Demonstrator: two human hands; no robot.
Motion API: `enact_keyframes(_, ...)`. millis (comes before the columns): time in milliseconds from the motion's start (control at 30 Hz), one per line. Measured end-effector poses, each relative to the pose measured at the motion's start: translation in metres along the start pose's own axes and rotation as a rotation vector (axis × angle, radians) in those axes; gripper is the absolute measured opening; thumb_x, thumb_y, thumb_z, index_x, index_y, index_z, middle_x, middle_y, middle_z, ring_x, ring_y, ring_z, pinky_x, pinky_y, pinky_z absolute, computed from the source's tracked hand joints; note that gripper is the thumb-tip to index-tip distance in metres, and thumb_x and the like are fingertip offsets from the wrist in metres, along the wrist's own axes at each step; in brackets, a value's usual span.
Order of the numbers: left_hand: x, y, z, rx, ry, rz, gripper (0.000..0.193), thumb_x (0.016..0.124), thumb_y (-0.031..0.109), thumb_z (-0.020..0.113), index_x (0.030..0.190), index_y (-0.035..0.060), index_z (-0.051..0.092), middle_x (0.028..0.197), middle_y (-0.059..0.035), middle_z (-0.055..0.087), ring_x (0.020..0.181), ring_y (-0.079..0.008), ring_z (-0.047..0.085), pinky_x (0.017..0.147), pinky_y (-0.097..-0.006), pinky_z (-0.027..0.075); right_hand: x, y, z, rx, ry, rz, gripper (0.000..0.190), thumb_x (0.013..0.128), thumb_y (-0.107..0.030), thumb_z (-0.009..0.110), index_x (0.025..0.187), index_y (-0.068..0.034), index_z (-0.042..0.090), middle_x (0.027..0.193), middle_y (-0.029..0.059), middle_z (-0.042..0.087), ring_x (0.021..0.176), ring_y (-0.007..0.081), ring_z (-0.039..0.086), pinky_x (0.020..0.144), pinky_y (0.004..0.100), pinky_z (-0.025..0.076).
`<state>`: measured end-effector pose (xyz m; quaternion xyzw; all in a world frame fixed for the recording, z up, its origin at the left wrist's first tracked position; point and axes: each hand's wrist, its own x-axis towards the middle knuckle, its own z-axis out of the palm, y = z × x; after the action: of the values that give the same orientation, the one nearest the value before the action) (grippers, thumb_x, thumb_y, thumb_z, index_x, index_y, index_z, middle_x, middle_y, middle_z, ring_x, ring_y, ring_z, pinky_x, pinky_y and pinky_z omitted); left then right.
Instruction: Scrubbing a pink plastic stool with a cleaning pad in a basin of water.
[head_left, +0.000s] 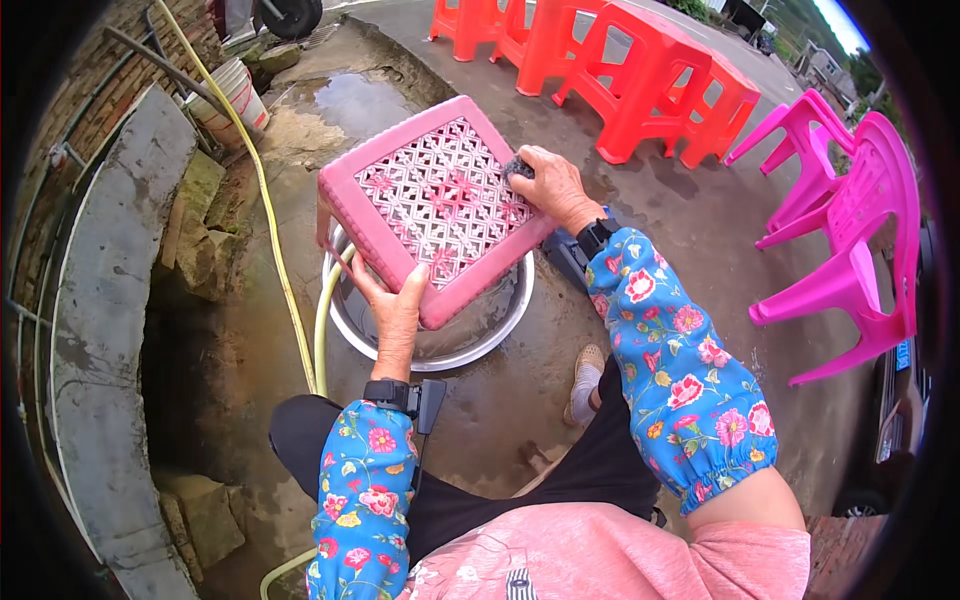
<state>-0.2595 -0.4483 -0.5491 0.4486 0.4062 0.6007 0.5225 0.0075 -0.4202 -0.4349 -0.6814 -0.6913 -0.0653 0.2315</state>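
Note:
A pink plastic stool with a lattice seat is tilted above a metal basin. My left hand grips its near left edge, thumb on top of the frame. At the stool's right edge, my right hand holds a dark scouring pad against the seat. The basin holds water and stands on wet ground, partly hidden by the stool. A pale green hose runs over the basin's left rim.
Red plastic stools stand in a row ahead. Pink plastic chairs are on the right. A yellow hose, a concrete slab, a sunken gap with stones and a white bucket lie to the left.

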Motion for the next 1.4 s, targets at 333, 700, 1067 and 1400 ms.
enact_keyframes(333, -0.006, 0.019, 0.0, 0.022, -0.143, -0.025, 0.105, 0.072, 0.02, 0.078, 0.148, 0.0062, 0.007, 0.141, -0.0191, 0.027, 0.129, -0.0282, 0.035, 0.109, -0.0409, 0.03, 0.014, 0.02, 0.002, 0.127, 0.059, 0.088, 0.031, 0.078, -0.033, 0.064, 0.094, -0.007, 0.062, 0.095, 0.0151, 0.064, 0.093, 0.0363, 0.061, 0.08, 0.0448, 0.049)
enact_keyframes(700, 0.001, 0.009, -0.011, -0.028, -0.046, -0.06, 0.101, 0.072, 0.018, 0.079, 0.148, 0.0055, 0.014, 0.14, -0.0162, 0.033, 0.126, -0.0248, 0.039, 0.106, -0.0371, 0.034, -0.054, 0.039, 0.008, 0.498, -0.004, 0.278, 0.03, 0.079, -0.027, 0.066, 0.091, 0.0, 0.061, 0.084, 0.0195, 0.065, 0.08, 0.0338, 0.063, 0.073, 0.0388, 0.049)
enact_keyframes(1067, 0.06, 0.035, 0.011, -0.153, 0.086, -0.215, 0.105, 0.07, 0.017, 0.083, 0.146, 0.0055, 0.012, 0.136, -0.0186, 0.037, 0.117, -0.0291, 0.049, 0.091, -0.0441, 0.05, -0.076, -0.126, 0.045, 0.455, 0.336, -0.008, 0.028, 0.077, -0.03, 0.068, 0.1, -0.015, 0.064, 0.095, 0.0093, 0.058, 0.078, 0.031, 0.065, 0.066, 0.0399, 0.054)
enact_keyframes(1400, 0.127, 0.095, 0.068, -0.264, 0.119, -0.284, 0.062, 0.075, 0.019, 0.077, 0.126, 0.0035, 0.045, 0.114, -0.0142, 0.061, 0.103, -0.0311, 0.062, 0.086, -0.0543, 0.052, 0.017, -0.059, 0.018, 0.673, 0.498, 0.173, 0.029, 0.08, -0.03, 0.067, 0.098, -0.007, 0.062, 0.093, 0.0165, 0.058, 0.087, 0.0373, 0.061, 0.075, 0.0445, 0.049)
